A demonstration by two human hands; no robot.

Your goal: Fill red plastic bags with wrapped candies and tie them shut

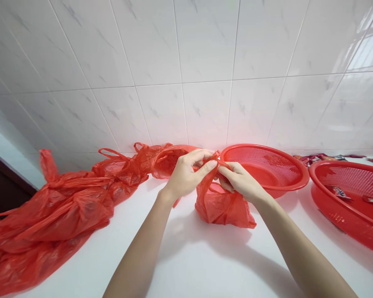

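A red plastic bag (225, 207) hangs from both my hands at the middle of the white table, its lower part bulging and its top gathered. My left hand (188, 171) pinches the gathered top between thumb and fingers. On the other side, my right hand (239, 179) grips the twisted plastic close beside it, its fingers curled and partly hidden behind the bag. What lies inside the bag cannot be made out.
Several tied red bags (71, 211) are heaped along the left. Behind my hands lies an open red container (166, 163). A red colander (267, 165) and a second red colander (351, 207) holding small wrapped packets stand right. A tiled wall (205, 111) closes the back.
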